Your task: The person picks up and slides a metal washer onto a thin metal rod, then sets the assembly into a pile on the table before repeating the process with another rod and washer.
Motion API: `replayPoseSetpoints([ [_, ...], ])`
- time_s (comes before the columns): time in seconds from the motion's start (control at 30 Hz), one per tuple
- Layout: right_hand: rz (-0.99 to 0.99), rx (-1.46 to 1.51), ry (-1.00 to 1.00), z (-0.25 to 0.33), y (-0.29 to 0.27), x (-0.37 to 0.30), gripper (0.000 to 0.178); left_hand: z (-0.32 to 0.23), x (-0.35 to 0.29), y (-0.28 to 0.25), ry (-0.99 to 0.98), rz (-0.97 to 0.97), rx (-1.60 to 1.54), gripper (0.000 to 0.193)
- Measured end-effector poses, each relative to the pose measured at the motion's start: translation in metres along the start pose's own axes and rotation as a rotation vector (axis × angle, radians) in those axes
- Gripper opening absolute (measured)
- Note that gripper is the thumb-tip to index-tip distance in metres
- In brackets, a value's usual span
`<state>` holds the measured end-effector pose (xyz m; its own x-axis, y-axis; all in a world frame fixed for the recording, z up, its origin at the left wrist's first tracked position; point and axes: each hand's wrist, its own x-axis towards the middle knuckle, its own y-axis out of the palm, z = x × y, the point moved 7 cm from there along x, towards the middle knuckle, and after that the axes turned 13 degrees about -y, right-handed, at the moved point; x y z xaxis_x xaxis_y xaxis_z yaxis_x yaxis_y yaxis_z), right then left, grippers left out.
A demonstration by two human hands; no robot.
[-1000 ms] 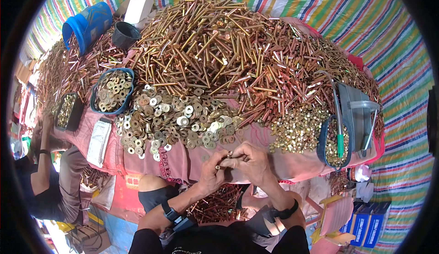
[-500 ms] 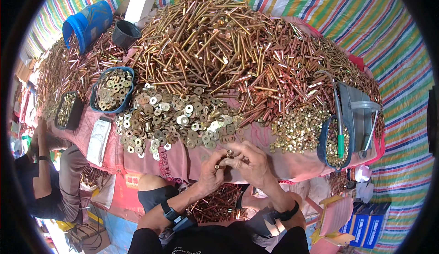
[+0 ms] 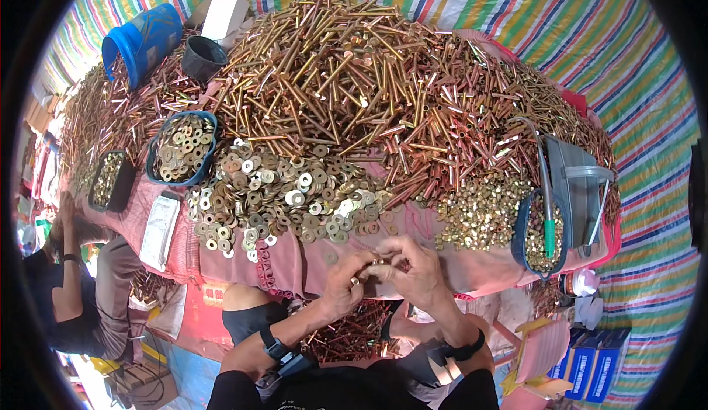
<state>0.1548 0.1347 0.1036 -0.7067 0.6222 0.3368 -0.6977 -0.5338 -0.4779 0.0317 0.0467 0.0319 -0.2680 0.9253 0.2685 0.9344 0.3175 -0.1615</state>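
My left hand (image 3: 345, 281) and my right hand (image 3: 413, 270) meet just above the near edge of the pink cloth. The left fingers are closed round a gold metal bolt (image 3: 355, 281), whose end shows below them. The right fingers are bent and pinched close beside it, with small metal parts partly visible among them; what they grip is mostly hidden. Beyond the hands lie a heap of flat washers (image 3: 295, 192), a pile of long gold bolts (image 3: 324, 78), reddish metal sleeves (image 3: 450, 130) and a heap of small nuts (image 3: 483, 211).
A blue basket of washers (image 3: 181, 148) and a dark tray of nuts (image 3: 110, 180) stand at the left. At the right are a nut basket (image 3: 522, 244) with a green-handled tool and a grey scoop (image 3: 571, 189). Another person's arm (image 3: 70, 277) shows at far left.
Both hands have dipped slightly nearer to me. The right fingers have shifted and curled; the metal end that stood up between the hands has tilted down.
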Motion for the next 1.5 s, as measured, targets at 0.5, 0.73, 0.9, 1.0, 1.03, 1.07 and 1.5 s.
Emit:
replayPoseSetpoints([
  [0.5, 0.178, 0.071, 0.388, -0.061, 0.001, -0.013, 0.024, 0.027, 0.022, -0.011, -0.474, -0.118, -0.479, 0.028],
  [0.73, 0.036, -0.507, 0.044, -0.071, -0.015, 0.018, 0.027, 0.016, 0.031, -0.002, -0.389, -0.154, -0.235, 0.03],
  [0.9, 0.107, -0.546, -0.005, -0.082, -0.008, 0.016, 0.027, 0.003, 0.024, -0.001, -0.22, -0.08, -0.066, 0.043],
  [1.0, 0.014, -0.447, 0.003, -0.077, -0.013, 0.017, 0.026, -0.001, 0.023, 0.003, -0.113, -0.076, -0.011, 0.042],
  [1.03, -0.046, -0.282, 0.077, -0.078, -0.015, 0.016, 0.026, 0.002, 0.022, 0.004, -0.14, -0.065, -0.001, 0.041],
  [1.07, -0.104, -0.117, 0.149, -0.077, -0.017, 0.015, 0.027, 0.005, 0.021, 0.005, -0.162, -0.051, 0.002, 0.039],
  [1.5, 0.089, 0.374, 0.336, -0.023, 0.023, 0.01, 0.028, 0.022, 0.013, 0.009, -0.083, -0.017, 0.032, 0.019],
])
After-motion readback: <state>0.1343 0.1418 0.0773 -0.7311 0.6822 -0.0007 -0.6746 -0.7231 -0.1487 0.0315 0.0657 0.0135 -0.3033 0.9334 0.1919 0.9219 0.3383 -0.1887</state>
